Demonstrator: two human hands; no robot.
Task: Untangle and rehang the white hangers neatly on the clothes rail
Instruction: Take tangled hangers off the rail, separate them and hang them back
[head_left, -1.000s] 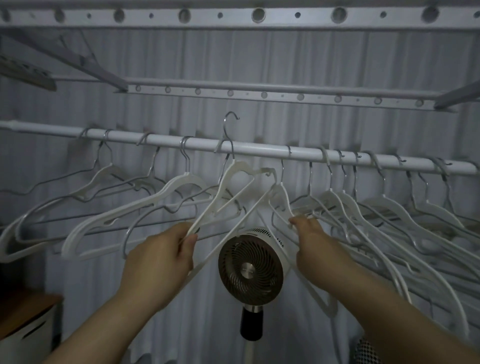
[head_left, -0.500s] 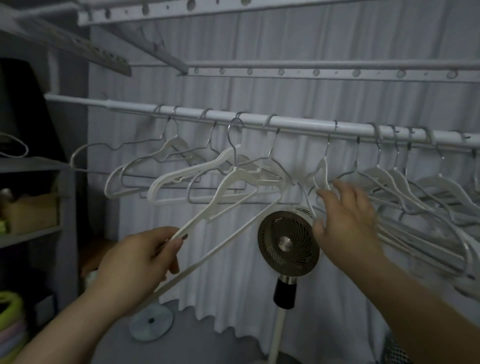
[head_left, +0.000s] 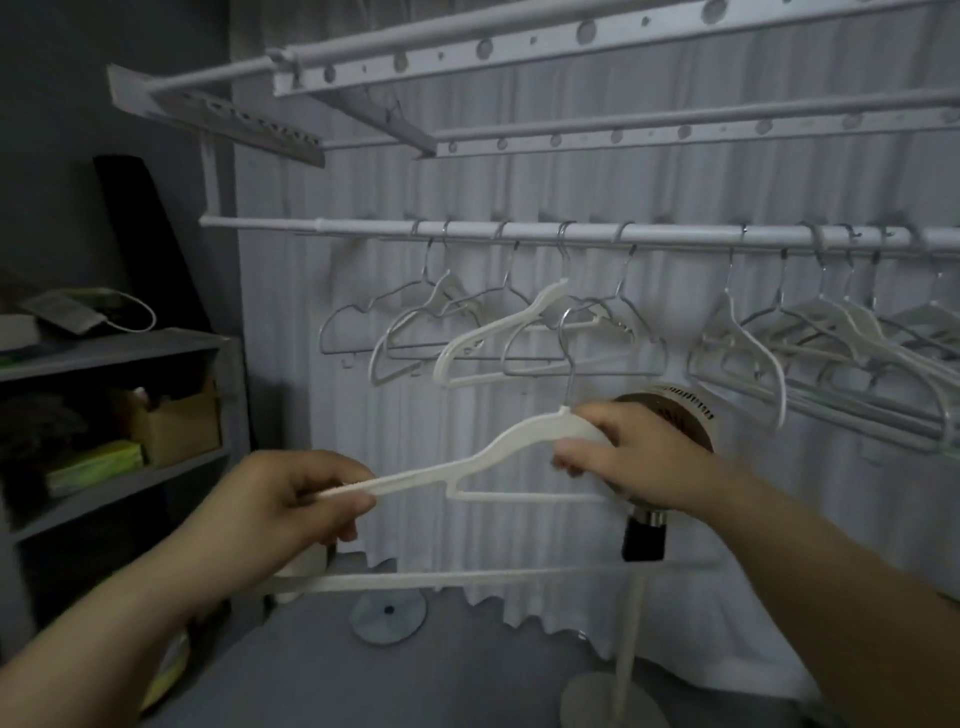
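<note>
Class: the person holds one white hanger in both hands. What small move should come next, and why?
Probably lift the hanger and set its hook over the rail, in the gap right of centre. The left hand pinches its arm tip, the right hand grips by its neck, and the hook sits free below the rail.

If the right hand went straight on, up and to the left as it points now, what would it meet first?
Beyond the hanger it holds, the right hand would probably meet the tilted white hanger on the rail first; depth is unclear, so it might pass in front.
</note>
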